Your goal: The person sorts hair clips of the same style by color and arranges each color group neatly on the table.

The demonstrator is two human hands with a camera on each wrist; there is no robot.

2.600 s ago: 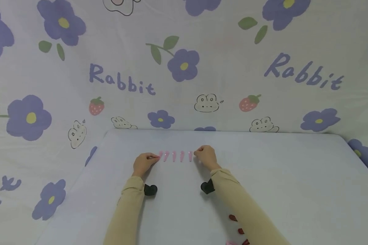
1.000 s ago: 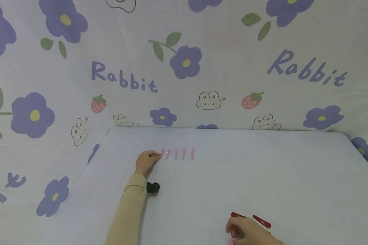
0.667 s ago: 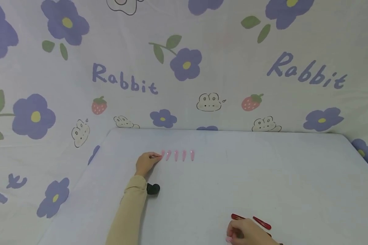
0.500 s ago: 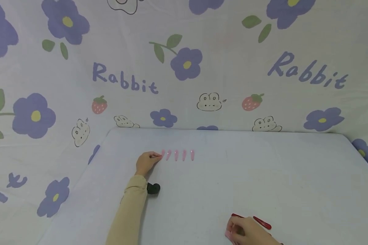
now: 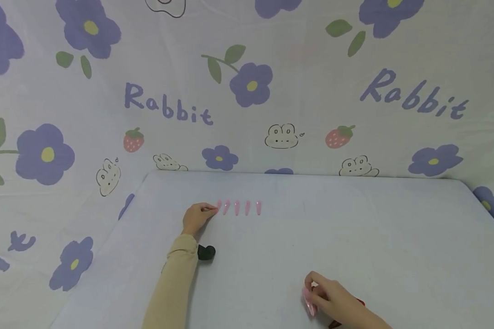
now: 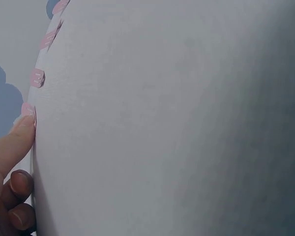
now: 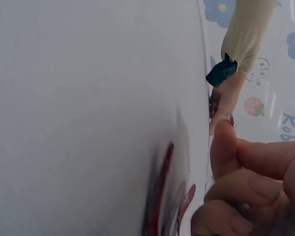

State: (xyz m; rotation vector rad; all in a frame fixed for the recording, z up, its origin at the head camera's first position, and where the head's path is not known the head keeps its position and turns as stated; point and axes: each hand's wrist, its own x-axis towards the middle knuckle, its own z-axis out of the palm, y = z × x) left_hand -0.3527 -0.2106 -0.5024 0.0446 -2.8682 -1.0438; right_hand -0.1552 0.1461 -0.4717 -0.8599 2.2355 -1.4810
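A row of several pink snap hair clips [image 5: 236, 208] lies toward the back of the white table. At the row's left end, my left hand [image 5: 195, 218] pinches the lower end of the leftmost pink hair clip [image 5: 219, 204]; in the left wrist view, the thumb [image 6: 24, 129] sits on that clip. My right hand [image 5: 333, 297], near the front, holds another pink hair clip [image 5: 308, 302] between thumb and forefinger. Below and behind that hand lie red hair clips [image 5: 335, 325], partly hidden by it; in the right wrist view one red clip [image 7: 161, 189] shows clearly.
The white table [image 5: 374, 228] reaches back to a cloth backdrop [image 5: 304, 68] printed with purple flowers, strawberries and rabbits. A black wrist mount [image 5: 206, 252] sticks out from the left sleeve [image 5: 173, 278].
The right hand left the right end of the row, came down to the clips at the front, took hold of a pink hair clip and has lifted forward slightly. The left hand stays put.
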